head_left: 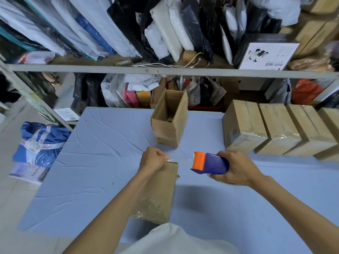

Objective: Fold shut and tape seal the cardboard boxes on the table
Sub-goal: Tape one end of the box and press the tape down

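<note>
While our left grip [153,158] pinches the tape [180,158] at the far edge of the box [157,191] on the counter [91,162] and our right grip [236,167] holds the dispenser [211,163], we judge sealing begun, the strip next needing pressing down.

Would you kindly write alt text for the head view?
The left hand pinches tape at the far edge of a closed box while the right hand grips a dispenser; an open box and taped boxes stand beyond.

L hand [153,159] fisted, pinching tape end [172,158], R hand [237,169] gripping dispenser [211,163], 2 forearms [119,198] reaching fwd
</note>
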`<state>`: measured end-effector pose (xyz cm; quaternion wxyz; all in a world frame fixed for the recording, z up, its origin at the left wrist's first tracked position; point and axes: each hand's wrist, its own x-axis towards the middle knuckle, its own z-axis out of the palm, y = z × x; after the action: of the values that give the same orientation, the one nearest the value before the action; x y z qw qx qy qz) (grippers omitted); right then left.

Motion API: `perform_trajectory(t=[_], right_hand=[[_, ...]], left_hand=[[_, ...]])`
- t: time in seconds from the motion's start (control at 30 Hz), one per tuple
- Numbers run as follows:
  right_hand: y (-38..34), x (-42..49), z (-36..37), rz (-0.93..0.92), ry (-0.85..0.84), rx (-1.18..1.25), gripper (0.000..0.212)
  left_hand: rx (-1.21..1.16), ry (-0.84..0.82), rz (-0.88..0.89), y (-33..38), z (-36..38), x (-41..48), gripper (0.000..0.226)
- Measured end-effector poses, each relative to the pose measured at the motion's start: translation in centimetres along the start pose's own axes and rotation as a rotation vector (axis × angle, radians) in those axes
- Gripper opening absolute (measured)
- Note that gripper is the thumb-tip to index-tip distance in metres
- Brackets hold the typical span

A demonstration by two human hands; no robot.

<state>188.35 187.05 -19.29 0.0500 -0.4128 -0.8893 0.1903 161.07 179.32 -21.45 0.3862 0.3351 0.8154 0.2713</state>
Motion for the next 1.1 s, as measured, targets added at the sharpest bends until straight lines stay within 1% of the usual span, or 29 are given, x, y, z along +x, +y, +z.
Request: perform_trajectory(t=[0.1,0.2,0.3,0.4,0.5,0.53,0.63,0.7,0.77,0.83,0.9,1.0,1.1], right_hand=[[0.1,-0.4,-0.1,-0.009,0.011,0.01,0.047],[0.1,-0.3,-0.4,-0.02,0.014,0.017,0.048],[0.5,0.0,-0.4,-0.022,0.004,-0.007,0.053],[1.0,0.1,-0.3,-0.023,-0.021,-0.029,0.057],[1.0,0.2,0.0,-0.021,-0.038,-0.064,0.057],[1.0,0.3,0.1,-0.01,-0.044,-0.074,0.057],[1.0,0.5,0.4,0.015,-0.063,-0.09,0.056],[1.1,0.6,0.6,0.023,-0.074,-0.101,0.056],[1.3,0.7,0.7,0.035,-0.091,-0.103,0.056],[1.5,0.7,0.9,0.041,-0.108,-0.103,0.058],[1.7,0.8,0.9,0.047,-0.107,-0.097,0.059],[1.6,0.8,0.8,0.058,-0.089,-0.064,0.055],[1.4,1.1,0.8,0.046,-0.097,-0.077,0.056]], left_hand=[[-0.078,0.022,-0.005,0.0,0.1,0.0,0.013],[-0.109,0.026,0.025,0.2,0.3,-0.3,0.012],[-0.094,0.018,0.065,0.0,0.4,0.2,0.014],[-0.08,-0.048,0.034,-0.4,0.4,0.7,0.02],[0.023,-0.033,0.005,-0.7,0.8,1.3,0.012],[0.043,-0.024,-0.002,-0.8,0.9,1.5,0.013],[0.065,-0.015,0.002,-1.0,1.2,1.9,0.033],[0.087,-0.016,0.012,-0.8,1.4,1.6,0.037],[0.119,-0.021,0.022,-0.7,1.4,1.4,0.032],[0.14,-0.023,0.038,-0.6,1.5,1.2,0.021],[0.098,0.007,0.092,-0.7,1.4,1.1,0.015],[0.015,0.006,0.158,-0.7,1.0,1.4,0.008],[0.009,-0.031,0.159,-0.9,0.5,1.4,0.009]])
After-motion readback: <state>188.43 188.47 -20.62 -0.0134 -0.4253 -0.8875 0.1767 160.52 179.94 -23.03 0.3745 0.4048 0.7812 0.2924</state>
